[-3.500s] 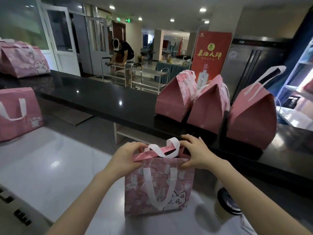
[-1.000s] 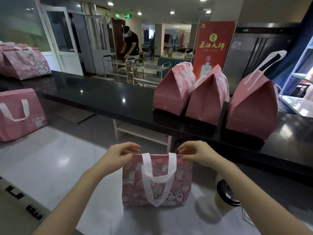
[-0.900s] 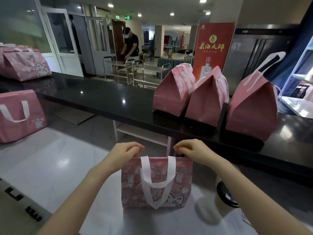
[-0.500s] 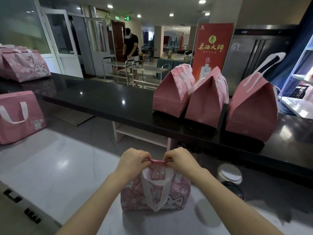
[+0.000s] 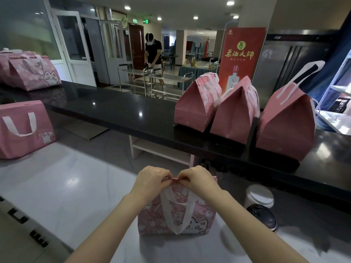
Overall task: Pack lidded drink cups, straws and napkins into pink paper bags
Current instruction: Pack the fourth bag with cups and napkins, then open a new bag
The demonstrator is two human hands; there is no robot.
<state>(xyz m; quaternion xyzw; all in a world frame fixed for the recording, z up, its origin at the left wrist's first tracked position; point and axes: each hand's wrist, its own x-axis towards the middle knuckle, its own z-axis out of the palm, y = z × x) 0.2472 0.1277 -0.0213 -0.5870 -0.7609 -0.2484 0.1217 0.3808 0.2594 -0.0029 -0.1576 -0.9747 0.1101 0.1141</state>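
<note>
Head view, I log: one pink bag [image 5: 176,215], upright just in front of the black counter [image 5: 114,112], top edge pinched by the left hand [image 5: 152,179] and right hand [image 5: 197,180], fingertips close together. One dark-lidded cup [image 5: 263,218], also in front of the counter. Three closed bags [image 5: 233,114], standing on the counter.

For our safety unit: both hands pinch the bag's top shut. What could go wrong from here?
The black-lidded cup stands close beside the right forearm; an elbow swing might tip it. The left hand and right hand pinch the bag top at one spot; a tug could tear the paper.
</note>
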